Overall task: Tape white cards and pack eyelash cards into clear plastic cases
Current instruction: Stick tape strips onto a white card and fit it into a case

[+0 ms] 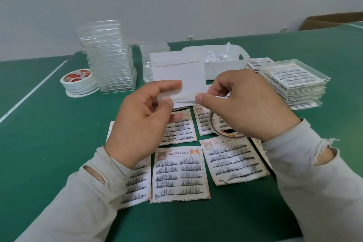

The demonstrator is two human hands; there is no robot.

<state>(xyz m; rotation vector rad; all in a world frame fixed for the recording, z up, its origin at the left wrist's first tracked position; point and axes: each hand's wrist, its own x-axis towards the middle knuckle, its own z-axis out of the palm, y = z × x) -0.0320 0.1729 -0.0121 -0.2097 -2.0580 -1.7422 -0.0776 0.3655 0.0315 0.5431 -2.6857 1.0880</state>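
I hold a white card (177, 68) upright above the green table; a strip of tape runs across its top. My left hand (144, 116) pinches its lower left corner between thumb and fingers. My right hand (243, 104) pinches a tape strip (186, 98) along the card's bottom edge. Several printed eyelash cards (179, 173) lie flat below my hands. A roll of tape (223, 128) rests on the cards, partly hidden under my right hand. Empty clear plastic cases (110, 57) are stacked tall at the back left.
Packed cases (294, 82) are piled at the right. A white bin (224, 61) with paper scraps stands behind the card. Spare tape rolls (78, 80) sit at the left, beside the tall stack. A cardboard box (330, 20) is at the far right.
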